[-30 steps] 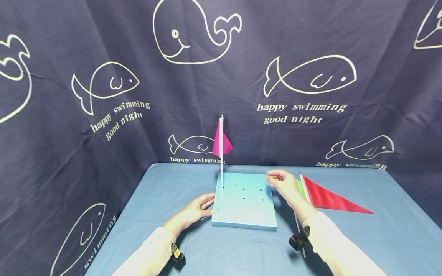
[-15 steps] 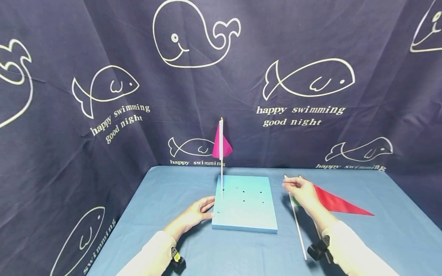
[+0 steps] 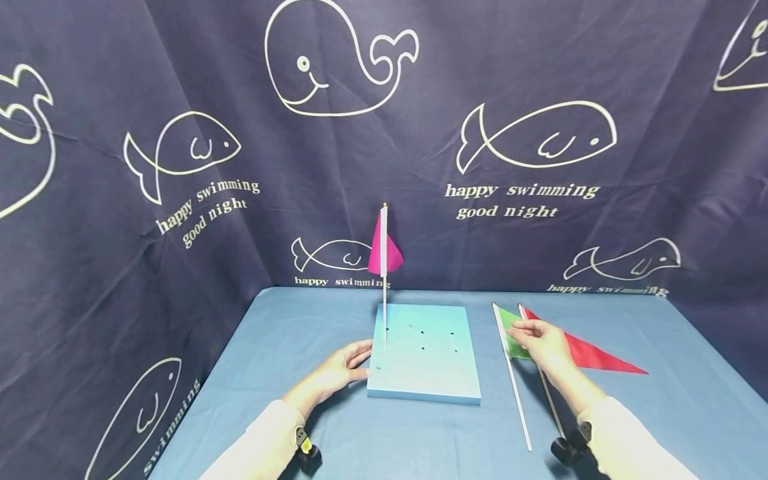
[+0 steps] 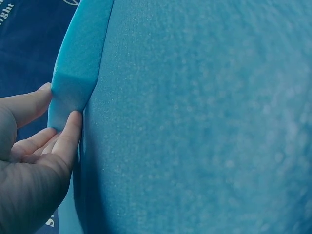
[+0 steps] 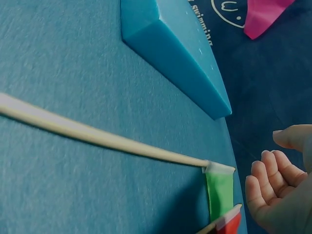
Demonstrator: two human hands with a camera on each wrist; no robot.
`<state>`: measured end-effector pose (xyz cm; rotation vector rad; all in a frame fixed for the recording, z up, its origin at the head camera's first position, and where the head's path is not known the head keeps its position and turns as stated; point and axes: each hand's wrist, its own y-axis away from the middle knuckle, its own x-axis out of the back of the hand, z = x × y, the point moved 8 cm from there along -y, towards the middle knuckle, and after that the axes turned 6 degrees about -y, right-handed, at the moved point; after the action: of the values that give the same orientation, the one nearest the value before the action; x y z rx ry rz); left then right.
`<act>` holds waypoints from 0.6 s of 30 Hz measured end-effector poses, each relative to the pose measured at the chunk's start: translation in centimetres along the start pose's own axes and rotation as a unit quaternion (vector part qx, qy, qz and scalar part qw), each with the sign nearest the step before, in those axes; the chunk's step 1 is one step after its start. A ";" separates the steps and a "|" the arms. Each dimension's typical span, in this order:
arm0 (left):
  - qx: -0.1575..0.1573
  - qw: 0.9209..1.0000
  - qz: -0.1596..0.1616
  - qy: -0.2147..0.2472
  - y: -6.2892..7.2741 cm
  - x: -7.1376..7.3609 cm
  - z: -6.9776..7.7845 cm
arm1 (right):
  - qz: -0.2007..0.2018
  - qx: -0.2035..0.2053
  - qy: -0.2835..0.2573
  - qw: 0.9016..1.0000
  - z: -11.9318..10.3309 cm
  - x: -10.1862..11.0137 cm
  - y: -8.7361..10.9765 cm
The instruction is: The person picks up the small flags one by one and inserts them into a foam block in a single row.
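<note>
A light blue foam block [image 3: 426,377] with several small holes in its top lies flat in mid-table. A pink flag [image 3: 393,253] stands upright from its left part on a thin white pole. My left hand [image 3: 336,367] is at the block's left side, thumb and fingertips touching the edge without wrapping round it; the left wrist view shows the fingers [image 4: 68,139] against the side face. My right hand [image 3: 546,343] hovers above a green flag [image 3: 510,325] and a red flag [image 3: 600,353], fingers loosely bent, nothing between them. It hides part of both flags.
Both loose flags lie right of the block, their poles running toward the near edge. A blue cloth [image 3: 336,440] covers the table. Dark curtains [image 3: 420,147] printed with white fish and a whale rise behind and at the left.
My right hand has moved right, from the block's far right corner to over the flags, uncovering the green flag and its pole. My left hand has stayed at the block's side.
</note>
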<state>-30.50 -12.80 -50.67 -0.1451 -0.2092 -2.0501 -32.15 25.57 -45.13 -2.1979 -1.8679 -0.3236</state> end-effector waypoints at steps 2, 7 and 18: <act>-0.002 1.000 -0.001 0.001 0.1 0.0 0.2 | -0.002 -0.004 -0.002 1.000 0.2 0.2 0.1; -0.004 1.000 -0.001 -0.002 0.1 0.0 0.3 | -0.002 -0.013 0.018 1.000 0.4 0.5 0.3; -0.001 1.000 0.000 -0.005 0.1 -0.1 0.2 | -0.006 -0.046 0.101 0.994 1.8 1.6 1.3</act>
<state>-30.35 -12.75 -50.47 -0.1568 -0.2139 -2.0499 -30.63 27.48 -46.34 -2.1210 -1.7900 -0.6213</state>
